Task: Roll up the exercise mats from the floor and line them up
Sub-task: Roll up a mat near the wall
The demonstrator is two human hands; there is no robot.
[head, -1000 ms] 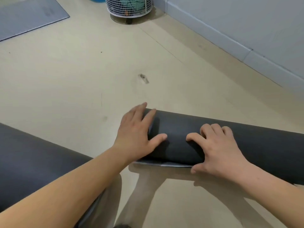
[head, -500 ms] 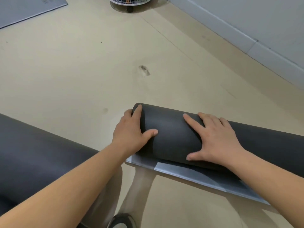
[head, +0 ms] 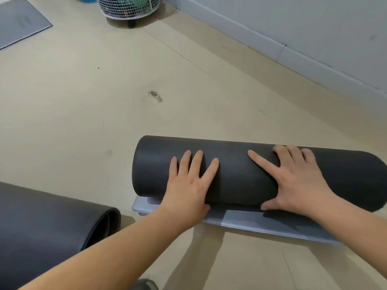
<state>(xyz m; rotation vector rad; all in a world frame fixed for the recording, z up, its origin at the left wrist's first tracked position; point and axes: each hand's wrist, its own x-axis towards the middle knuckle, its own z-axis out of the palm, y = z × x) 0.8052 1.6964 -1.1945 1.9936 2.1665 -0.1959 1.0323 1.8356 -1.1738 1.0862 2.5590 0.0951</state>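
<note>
Right now both hands lie flat on the dark rolled mat (head: 240,174). It sits in the near part of the floor (head: 83,91), lengthwise L-to-R, w/ its right end toward the floor's wall-side edge.

The left hand (head: 188,185) presses the top of the roll a bit in from its left end. Fingers are straight & slightly spread, thumb low on the near side, curled round nothing. The right hand (head: 297,185) presses further along the roll, fingers straight & fanned out, thumb at the lower near side, also gripping nothing.

A short grey tail (head: 272,222) of the same mat lies flat on the floor along the roll's near side, not yet wound in.

A 2nd rolled mat (head: 41,222), dark too, lies at the floor's near-left, apart from the 1st, its coiled end facing right. At the far-left edge a flat grey mat (head: 18,24) lies unrolled. A white wire basket (head: 127,7) stands in the far corner by the wall (head: 293,28). A small scuff (head: 155,96) marks the floor's middle.
</note>
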